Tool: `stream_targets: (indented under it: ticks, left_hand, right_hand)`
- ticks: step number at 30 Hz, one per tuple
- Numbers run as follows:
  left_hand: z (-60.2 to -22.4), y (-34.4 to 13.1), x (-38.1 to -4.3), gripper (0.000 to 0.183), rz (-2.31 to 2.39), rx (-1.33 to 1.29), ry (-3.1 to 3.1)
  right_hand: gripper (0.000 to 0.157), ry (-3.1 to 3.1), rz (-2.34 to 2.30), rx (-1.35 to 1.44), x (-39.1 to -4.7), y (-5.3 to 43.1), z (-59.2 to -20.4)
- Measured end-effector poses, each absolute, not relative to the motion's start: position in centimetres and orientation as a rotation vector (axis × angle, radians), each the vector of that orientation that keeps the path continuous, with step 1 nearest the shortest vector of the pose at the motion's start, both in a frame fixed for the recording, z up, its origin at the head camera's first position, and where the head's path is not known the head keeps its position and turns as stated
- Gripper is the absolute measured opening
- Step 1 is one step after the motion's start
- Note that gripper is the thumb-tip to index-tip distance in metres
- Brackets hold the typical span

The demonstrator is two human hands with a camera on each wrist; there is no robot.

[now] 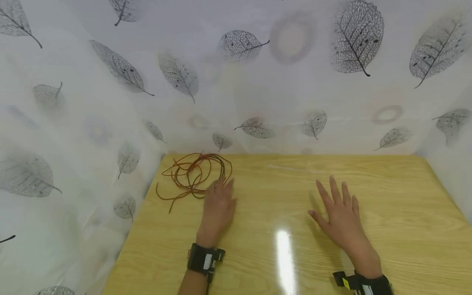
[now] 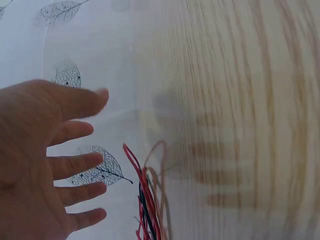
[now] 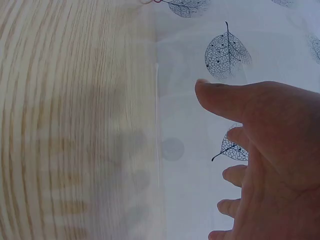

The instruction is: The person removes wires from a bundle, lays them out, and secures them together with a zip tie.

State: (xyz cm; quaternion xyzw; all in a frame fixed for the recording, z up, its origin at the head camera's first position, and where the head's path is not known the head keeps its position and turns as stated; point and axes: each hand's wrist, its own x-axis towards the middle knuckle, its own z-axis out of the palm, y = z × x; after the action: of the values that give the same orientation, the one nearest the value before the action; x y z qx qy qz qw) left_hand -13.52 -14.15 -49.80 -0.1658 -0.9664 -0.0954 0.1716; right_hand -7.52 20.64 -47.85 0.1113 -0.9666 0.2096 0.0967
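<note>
A loose coil of thin red and black wires lies on the wooden table toward its back left corner. My left hand is over the coil's right side, overlapping it in the head view. In the left wrist view the left hand's fingers are spread, with the wires apart from them and nothing in the palm. My right hand hovers palm down over the right half of the table. Its fingers are spread and it holds nothing; the right wrist view shows the thumb extended.
The wooden table meets a pale leaf-printed sheet at its back and left sides. A thin whitish strip lies near the back edge, between the hands. Each wrist wears a black strapped device.
</note>
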Motion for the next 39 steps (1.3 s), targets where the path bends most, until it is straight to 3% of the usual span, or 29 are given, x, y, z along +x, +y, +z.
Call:
stream_targets:
  ticks: [14,21,29,31,36,39]
  left_hand:
    - [-50.7,-14.7,-14.4,0.051,-0.293,-0.344,-2.766]
    - [-50.4,-14.8,-14.8,0.014,-0.376,-0.327,-2.761]
    - [-50.6,-14.8,-14.0,0.024,-0.428,-0.310,-2.786]
    - [-50.6,-14.8,-14.0,0.025,-0.394,-0.322,-2.775]
    - [-50.2,-14.6,-14.3,0.026,-0.379,-0.288,-2.707]
    - [-49.7,-14.1,-14.1,0.019,-0.438,-0.286,-2.673]
  right_hand:
    - [0.087,-2.840,0.605,0.429,-7.5,18.5,-47.4]
    - [0.083,-2.874,0.620,0.524,-7.4,16.0,-47.4]
    - [0.082,-2.840,0.618,0.641,-6.8,13.7,-47.4]
    - [0.076,-2.834,0.636,0.684,-7.0,13.1,-47.4]
    - [0.043,-2.850,0.640,0.792,-8.4,11.0,-47.8]
    - [0.043,-2.831,0.602,0.878,-9.4,9.2,-48.0]
